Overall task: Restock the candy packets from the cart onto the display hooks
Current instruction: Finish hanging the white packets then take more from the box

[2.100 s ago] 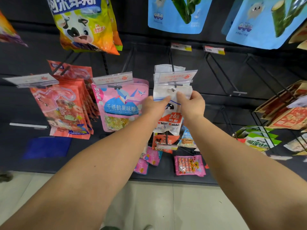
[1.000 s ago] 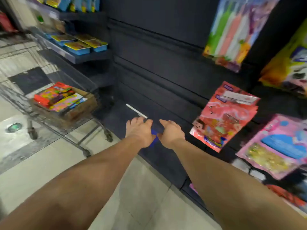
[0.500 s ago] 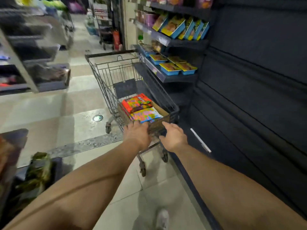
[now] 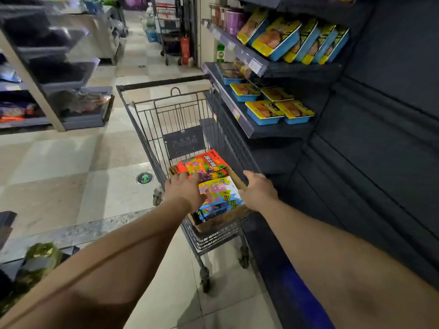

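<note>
Two hands: both reach into the cart (image 4: 166,119) at the centre of the frame, each arm entering from a bottom corner.
Left hand (image 4: 184,189): lies flat, fingers straight and together, on the red-orange packets (image 4: 209,166); it touches them but holds nothing.
Right hand (image 4: 257,189): sits at the right edge of the cardboard box (image 4: 222,222), just beside the blue-yellow packets (image 4: 219,192); fingers loosely extended, nothing held as far as the view shows.
Task items: two stacks of candy packets lie in the box, at the near end of the cart basket; red-orange stack toward the top of the frame, blue-yellow stack below it.
Change: two seconds ago both hands were at a white packet on a display hook; one second ago the view was swinging leftward along the dark wall panel; half a second ago the hands were just short of the box. They are now on the stock.
Meaning: judged from this, one hanging is finished and a fresh pick-up is beginning.
Display hooks: out of frame; only the dark wall panel (image 4: 392,138) fills the right side.
Surroundings: shelves of blue-yellow trays (image 4: 280,110) at upper right; tiled floor (image 4: 71,162) at left.
Next need: likely a grip on one top packet.
</note>
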Demonstrator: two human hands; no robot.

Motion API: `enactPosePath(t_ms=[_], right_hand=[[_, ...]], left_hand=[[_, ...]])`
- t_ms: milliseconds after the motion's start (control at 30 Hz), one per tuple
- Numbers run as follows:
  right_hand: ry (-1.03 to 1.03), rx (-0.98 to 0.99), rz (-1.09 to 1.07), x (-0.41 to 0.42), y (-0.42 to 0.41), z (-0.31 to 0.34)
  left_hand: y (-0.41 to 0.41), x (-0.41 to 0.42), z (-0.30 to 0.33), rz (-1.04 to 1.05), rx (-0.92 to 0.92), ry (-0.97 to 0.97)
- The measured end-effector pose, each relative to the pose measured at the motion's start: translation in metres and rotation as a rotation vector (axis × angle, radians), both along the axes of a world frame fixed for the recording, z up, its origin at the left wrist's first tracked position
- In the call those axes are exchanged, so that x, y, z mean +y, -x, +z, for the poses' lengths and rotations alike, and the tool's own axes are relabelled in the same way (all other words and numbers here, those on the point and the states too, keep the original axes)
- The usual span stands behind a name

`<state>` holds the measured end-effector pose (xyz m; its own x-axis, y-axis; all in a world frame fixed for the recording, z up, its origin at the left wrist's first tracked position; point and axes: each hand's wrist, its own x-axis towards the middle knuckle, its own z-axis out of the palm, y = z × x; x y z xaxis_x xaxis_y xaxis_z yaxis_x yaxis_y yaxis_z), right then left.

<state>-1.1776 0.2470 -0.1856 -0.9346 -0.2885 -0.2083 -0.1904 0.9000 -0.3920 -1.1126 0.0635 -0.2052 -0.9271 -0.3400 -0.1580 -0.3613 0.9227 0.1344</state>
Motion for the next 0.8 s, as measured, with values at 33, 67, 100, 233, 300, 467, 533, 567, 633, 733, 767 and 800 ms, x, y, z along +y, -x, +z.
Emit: enactPosePath(t_ms=[33,67,100,233,300,467,533,567,633,733,767,800], right_hand=[[0.002,-0.003,0.002,-0.002,0.013,0.0],[0.002,-0.004,0.005,-0.004,0.024,-0.001],[-0.001,-0.006,0.009,-0.007,0.036,-0.004],[0.031,-0.047,-0.022,-0.018,0.089,-0.019],[0.071,-0.084,-0.077,-0.022,0.114,-0.032],[0.127,-0.241,-0.249,-0.036,0.175,-0.078],[0.152,-0.298,-0.37,-0.044,0.195,-0.107],[0.163,-0.334,-0.441,-0.05,0.202,-0.124],[0.172,-0.406,-0.567,-0.065,0.208,-0.157],[0.22,-0.522,-0.744,-0.092,0.211,-0.201],[0.236,-0.56,-0.789,-0.1,0.21,-0.217],[0.24,-0.599,-0.819,-0.107,0.21,-0.233]], left_hand=[[0.013,-0.002,-0.003,-0.005,-0.017,0.001],[0.026,-0.004,-0.006,-0.012,-0.03,0.009],[0.04,-0.007,-0.008,-0.016,-0.044,0.021],[0.096,-0.024,-0.021,-0.032,-0.087,0.008],[0.124,-0.036,-0.035,-0.068,-0.119,0.002],[0.202,-0.073,-0.092,-0.151,-0.289,-0.062],[0.24,-0.09,-0.124,-0.24,-0.349,-0.078],[0.258,-0.097,-0.14,-0.296,-0.389,-0.09],[0.288,-0.111,-0.175,-0.355,-0.488,-0.129],[0.315,-0.127,-0.214,-0.423,-0.606,-0.202],[0.321,-0.131,-0.225,-0.452,-0.627,-0.225],[0.326,-0.134,-0.236,-0.475,-0.651,-0.245]])
